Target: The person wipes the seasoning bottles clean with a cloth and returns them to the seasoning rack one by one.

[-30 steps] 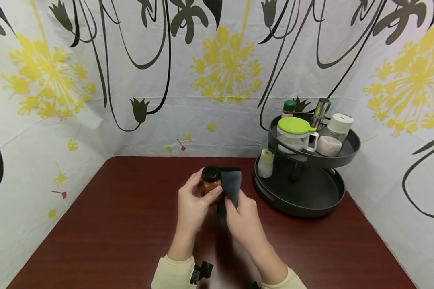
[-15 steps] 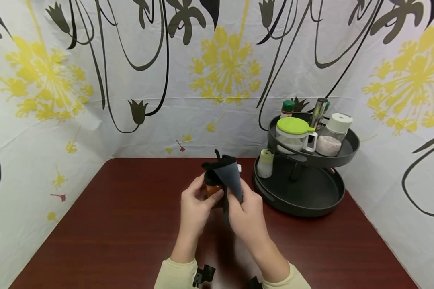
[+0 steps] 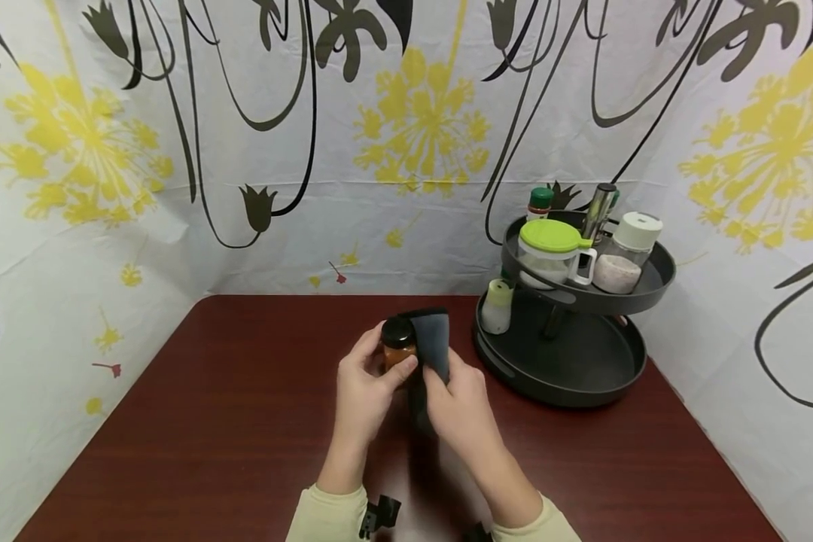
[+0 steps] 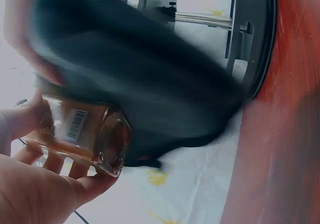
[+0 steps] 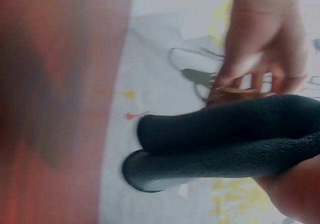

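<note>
Over the middle of the table, my left hand [image 3: 364, 391] grips a small glass jar [image 3: 398, 352] with a black lid and orange-brown contents. In the left wrist view the glass jar [image 4: 82, 129] lies across the fingers, a barcode label on its side and its base toward the camera. My right hand [image 3: 462, 403] pinches a folded dark blue-grey cloth [image 3: 433, 339] against the jar's right side. Seen from the right wrist, the cloth [image 5: 225, 139] hangs in two thick folds and covers most of the jar.
A two-tier black turntable rack [image 3: 562, 376] stands at the back right. Its upper tier bears a lime-lidded container [image 3: 550, 245], a white-capped jar [image 3: 626, 252] and a green-capped bottle [image 3: 540, 202]. A small pale shaker [image 3: 497, 307] stands on the lower tier.
The cloth flips up over the jar's lid half a second ago, then comes back down beside it, baring the lid. The left hand keeps its hold on the jar, shifted slightly right.
</note>
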Available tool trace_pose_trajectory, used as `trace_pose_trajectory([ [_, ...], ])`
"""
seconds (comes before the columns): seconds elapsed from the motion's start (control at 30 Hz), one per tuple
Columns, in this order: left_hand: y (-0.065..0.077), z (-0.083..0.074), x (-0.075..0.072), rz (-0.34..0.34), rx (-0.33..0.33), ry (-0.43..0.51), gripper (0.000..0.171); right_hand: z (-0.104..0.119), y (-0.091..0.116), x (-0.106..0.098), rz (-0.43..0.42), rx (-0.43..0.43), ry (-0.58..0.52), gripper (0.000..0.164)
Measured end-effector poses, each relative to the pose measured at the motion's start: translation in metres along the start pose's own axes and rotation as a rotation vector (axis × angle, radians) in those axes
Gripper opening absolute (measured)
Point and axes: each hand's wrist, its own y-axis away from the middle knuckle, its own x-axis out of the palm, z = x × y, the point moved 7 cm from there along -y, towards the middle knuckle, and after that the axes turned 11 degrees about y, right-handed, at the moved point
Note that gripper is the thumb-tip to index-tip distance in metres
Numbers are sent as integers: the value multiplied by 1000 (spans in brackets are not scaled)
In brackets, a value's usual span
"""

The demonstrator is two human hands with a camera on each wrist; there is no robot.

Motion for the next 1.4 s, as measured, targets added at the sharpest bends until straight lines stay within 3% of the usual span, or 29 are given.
trace_pose_trajectory([
  [0.13,1,0,1,8,-1,7,54,14,8,-9,-100,-84,-103,25],
  [0.23,1,-1,-1,-5,5,28,53,13,11,-2,-112,-113,-102,20],
  [0.33,2,-4,-3,-20,14,33,54,3,10,11,-74,-85,-59,14],
  [0.43,2,-5,-5,-35,16,27,55,-9,6,20,16,-23,14,11],
  [0.57,1,-5,-5,-33,9,26,56,-9,1,19,109,5,101,11],
  [0.67,1,-4,0,-5,8,22,55,6,1,4,46,-38,75,15],
  [0.77,2,-2,3,18,1,37,53,21,6,-9,-56,-106,-26,22],
  [0.9,4,-3,0,7,-18,74,52,24,16,-6,-146,-153,-148,30],
  [1.03,3,-8,-6,-28,-9,65,55,11,19,10,-158,-95,-202,25],
  [1.2,1,-11,-13,-51,1,44,58,-6,7,22,-26,58,-135,17],
  [1.3,1,-10,-12,-48,-4,50,59,-2,-1,15,15,91,-118,23],
  [1.4,2,-7,-9,-24,-15,52,59,15,-3,-2,-39,43,-192,27],
])
